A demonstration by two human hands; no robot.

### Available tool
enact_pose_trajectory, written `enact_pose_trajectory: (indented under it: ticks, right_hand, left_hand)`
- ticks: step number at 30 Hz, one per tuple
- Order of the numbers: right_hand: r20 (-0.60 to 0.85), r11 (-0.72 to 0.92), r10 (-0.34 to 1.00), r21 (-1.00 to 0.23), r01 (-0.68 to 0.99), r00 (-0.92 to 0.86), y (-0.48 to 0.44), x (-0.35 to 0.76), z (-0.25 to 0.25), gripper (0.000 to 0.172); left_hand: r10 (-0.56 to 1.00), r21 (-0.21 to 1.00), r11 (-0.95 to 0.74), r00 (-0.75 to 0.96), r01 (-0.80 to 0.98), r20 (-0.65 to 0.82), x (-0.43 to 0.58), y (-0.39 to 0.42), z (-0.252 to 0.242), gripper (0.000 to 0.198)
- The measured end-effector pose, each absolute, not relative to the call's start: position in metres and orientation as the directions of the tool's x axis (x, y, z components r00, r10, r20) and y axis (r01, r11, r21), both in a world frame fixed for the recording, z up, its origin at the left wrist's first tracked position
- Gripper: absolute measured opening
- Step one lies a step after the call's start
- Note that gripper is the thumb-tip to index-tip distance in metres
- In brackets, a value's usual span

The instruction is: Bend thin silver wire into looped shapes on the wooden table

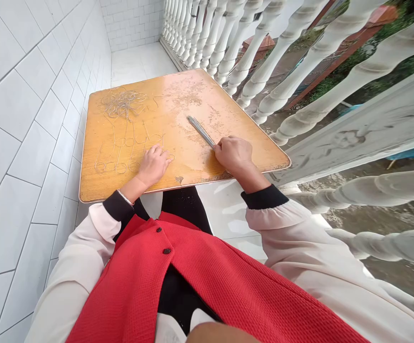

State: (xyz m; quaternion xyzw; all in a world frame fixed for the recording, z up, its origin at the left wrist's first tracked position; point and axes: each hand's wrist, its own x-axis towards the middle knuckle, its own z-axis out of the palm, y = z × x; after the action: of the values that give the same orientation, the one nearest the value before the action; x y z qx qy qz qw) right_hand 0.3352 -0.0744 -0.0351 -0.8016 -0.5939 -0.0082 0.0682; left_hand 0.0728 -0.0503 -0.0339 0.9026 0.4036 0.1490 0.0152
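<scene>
My right hand (234,155) is closed round the near end of a bundle of straight metal wires (200,129), whose far ends point away and to the left over the table (178,105). My left hand (154,164) rests on the tabletop, fingers stretched forward and slightly bent. Thin bent wires with round loops (120,167) lie spread to its left and beyond it. Part of one wire loop (172,157) shows at its fingertips; what lies under the palm is hidden. A tangled heap of bent wires (124,103) sits farther back on the left.
The wooden tabletop has worn, peeling patches and a pale rim. A white tiled wall (50,119) runs along the left. White balusters (244,71) stand close to the table's right side, with ground and plants outside. Pale floor tiles (135,62) show behind the table.
</scene>
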Motion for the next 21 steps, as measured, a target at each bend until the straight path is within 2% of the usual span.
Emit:
enact_pose_trajectory:
  ticks: [9,12,14,16,18,19,21]
  right_hand:
    - [0.201,-0.267,0.933,-0.167,0.949,0.298,-0.067,0.356,-0.037,0.026]
    - [0.249,-0.248,0.914,-0.281,0.927,0.32,-0.077,0.352,-0.015,0.017]
    - [0.298,-0.192,0.889,-0.445,0.875,0.347,-0.085,0.339,0.005,0.016]
    - [0.221,-0.084,0.916,-0.71,0.699,0.336,-0.09,0.321,0.021,0.015]
    - [0.07,-0.006,0.983,-0.911,0.411,0.169,-0.091,0.299,0.029,0.017]
    - [0.018,-0.003,0.997,-0.953,0.302,0.069,-0.089,0.288,0.03,0.023]
    - [-0.025,-0.013,0.996,-0.991,0.136,-0.085,-0.085,0.266,0.025,0.034]
  left_hand:
    - [0.739,0.314,-0.666,0.539,0.677,0.405,0.025,-0.04,-0.03,0.031]
    - [0.762,0.413,-0.643,0.482,0.645,0.433,0.011,-0.038,-0.025,0.027]
    - [0.797,0.531,-0.603,0.411,0.596,0.444,0.007,-0.035,-0.018,0.026]
    - [0.821,0.642,-0.57,0.335,0.512,0.462,0.006,-0.03,-0.008,0.031]
    - [0.822,0.688,-0.569,0.282,0.45,0.495,0.009,-0.026,0.003,0.04]
    - [0.821,0.692,-0.569,0.265,0.444,0.506,0.011,-0.025,0.009,0.038]
    - [0.837,0.728,-0.546,0.232,0.414,0.496,0.015,-0.026,0.017,0.017]
